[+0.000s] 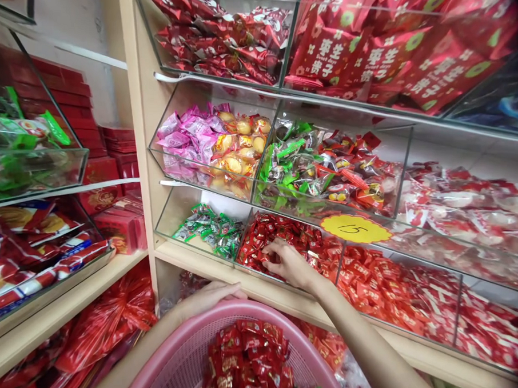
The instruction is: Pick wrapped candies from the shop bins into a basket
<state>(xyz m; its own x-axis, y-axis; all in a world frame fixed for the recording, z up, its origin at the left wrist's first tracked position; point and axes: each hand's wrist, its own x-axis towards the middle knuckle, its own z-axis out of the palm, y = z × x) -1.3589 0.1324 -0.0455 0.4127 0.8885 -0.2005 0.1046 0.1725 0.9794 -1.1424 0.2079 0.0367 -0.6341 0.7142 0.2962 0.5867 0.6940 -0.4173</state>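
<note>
My left hand [214, 295] is at the far rim of a pink plastic basket [177, 348], its forearm running along the basket's left side. The fingers lie along the outside of the rim and hold it. Inside the basket is a heap of red wrapped candies [247, 356], with a bit of green wrapper at the lower right. My right hand [290, 264] reaches over the front edge of a clear bin of small dark-red wrapped candies [279, 226]. Its fingers are curved, thumb and index apart, tips at the candies. No candy shows between them.
Left of that bin are green-wrapped sweets [210, 231]; orange-red candies [375, 285] fill the right one. A yellow price tag [355, 228] marked 15 hangs above. Clear bins of packaged snacks [240, 130] line the upper shelves. A wooden shelf edge [255, 282] runs between basket and bins.
</note>
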